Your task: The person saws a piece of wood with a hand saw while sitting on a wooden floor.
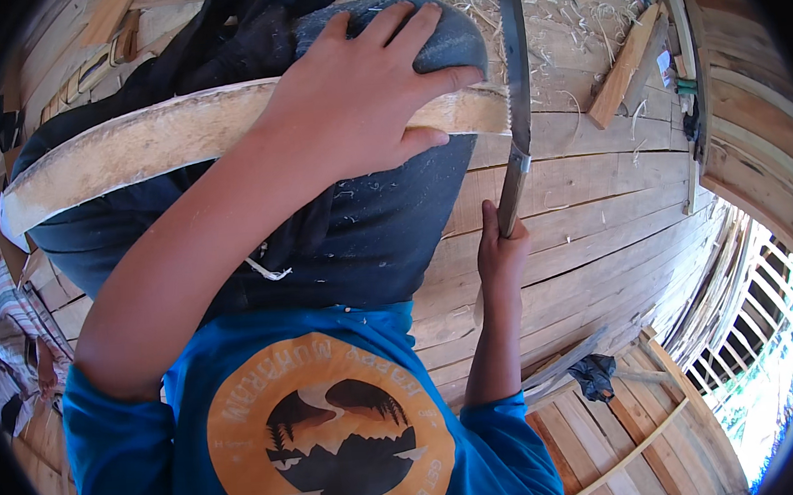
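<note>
A long pale wooden strip [141,141] with brownish patches lies across my legs in dark trousers. My left hand [358,94] is over the strip near its right end, pressing it down. Its thumb is on the near side, while the other fingers spread past the far side onto my knee. At the strip's right end stands a hand saw [515,64], its toothed edge against or very close to the wood. My right hand [505,254] is wrapped round the saw's wooden handle [513,193], below the blade. The blade's upper end runs out of the picture.
Curled wood shavings [555,16] litter the plank floor [576,189]. A wooden offcut [625,66] lies at the far right. Bundled thin strips [716,285] rest by a slatted opening on the right. A black plastic bag [593,376] sits near boards; a striped sack [14,306] is at left.
</note>
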Demonstrator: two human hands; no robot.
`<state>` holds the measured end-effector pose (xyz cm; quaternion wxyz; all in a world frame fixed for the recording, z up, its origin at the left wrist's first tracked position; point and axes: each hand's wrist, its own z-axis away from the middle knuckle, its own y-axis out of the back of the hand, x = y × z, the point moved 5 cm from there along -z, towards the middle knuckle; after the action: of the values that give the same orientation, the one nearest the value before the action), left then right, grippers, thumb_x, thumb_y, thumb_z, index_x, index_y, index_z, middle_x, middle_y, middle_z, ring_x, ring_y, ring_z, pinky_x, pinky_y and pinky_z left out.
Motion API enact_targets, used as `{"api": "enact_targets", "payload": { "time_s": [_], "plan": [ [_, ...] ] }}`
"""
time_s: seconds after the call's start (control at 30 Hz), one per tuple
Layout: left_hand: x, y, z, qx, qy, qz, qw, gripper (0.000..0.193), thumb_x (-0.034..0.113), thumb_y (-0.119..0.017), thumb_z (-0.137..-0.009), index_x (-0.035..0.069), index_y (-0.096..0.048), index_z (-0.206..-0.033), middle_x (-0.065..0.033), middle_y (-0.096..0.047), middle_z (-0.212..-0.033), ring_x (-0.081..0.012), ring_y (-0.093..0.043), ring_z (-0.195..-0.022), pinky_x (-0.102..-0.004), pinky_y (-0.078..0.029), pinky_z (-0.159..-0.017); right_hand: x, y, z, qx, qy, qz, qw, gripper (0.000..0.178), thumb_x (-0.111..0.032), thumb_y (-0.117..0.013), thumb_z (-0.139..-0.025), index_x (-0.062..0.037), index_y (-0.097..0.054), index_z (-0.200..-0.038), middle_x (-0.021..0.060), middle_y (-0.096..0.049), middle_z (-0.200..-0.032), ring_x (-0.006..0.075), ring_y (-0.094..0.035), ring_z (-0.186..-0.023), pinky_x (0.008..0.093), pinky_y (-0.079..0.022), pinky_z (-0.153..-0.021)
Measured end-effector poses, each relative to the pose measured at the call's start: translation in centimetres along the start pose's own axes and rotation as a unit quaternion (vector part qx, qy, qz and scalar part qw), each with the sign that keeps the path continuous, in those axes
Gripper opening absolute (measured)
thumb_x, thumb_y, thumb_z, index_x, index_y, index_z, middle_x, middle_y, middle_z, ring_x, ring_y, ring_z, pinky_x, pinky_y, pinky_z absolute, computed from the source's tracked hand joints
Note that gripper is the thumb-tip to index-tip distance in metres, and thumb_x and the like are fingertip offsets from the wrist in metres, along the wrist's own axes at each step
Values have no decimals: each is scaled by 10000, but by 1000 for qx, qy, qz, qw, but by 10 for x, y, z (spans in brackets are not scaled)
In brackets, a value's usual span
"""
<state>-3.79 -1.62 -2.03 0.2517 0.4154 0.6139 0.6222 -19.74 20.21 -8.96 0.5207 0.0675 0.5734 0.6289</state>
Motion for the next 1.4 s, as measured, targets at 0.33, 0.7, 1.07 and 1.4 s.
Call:
{"api": "enact_targets", "payload": {
  "time_s": [0.33, 0.7, 1.07, 1.4],
  "plan": [
    [2, -2, 1, 0, -5, -2, 1000, 542, 476, -642, -847, 380, -496, -1359, -153, -364, -1486, -309, -343, -1384, -511, -358, -1076, 52, 4, 55, 12, -28, -19, 999, 390, -243, -626, -946, 27, -536, -679, 80, -427, -538, 123, -376, -525, 361, -326, -474],
    [2, -4, 0, -10, 3, 10, 1000, 559, 489, -634, -851, 384, -477, -1377, -155, -358, -1486, -306, -341, -1385, -541, -353, -1066, 41, 13, 35, -4, -12, 19, 1000, 324, -236, -643, -929, 31, -594, -750, 157, -472, -538, 219, -426, -471, 368, -382, -477],
    [2, 1, 0, -10, -5, 6, 1000, 556, 485, -648, -839, 386, -497, -1365, -141, -352, -1492, -309, -344, -1379, -527, -348, -1083, 2, 1, -2, -21, 5, 3, 1000, 345, -243, -635, -937, 31, -572, -737, 124, -468, -553, 187, -403, -503, 370, -373, -490],
    [8, -3, 9, -29, 6, 1, 1000, 603, 522, -666, -810, 388, -489, -1370, -178, -303, -1517, -327, -291, -1411, -566, -319, -1085, 1, 13, 36, -26, -18, -7, 999, 397, -275, -597, -964, 25, -528, -713, 75, -427, -545, 147, -379, -523, 361, -336, -484]
  ]
}}
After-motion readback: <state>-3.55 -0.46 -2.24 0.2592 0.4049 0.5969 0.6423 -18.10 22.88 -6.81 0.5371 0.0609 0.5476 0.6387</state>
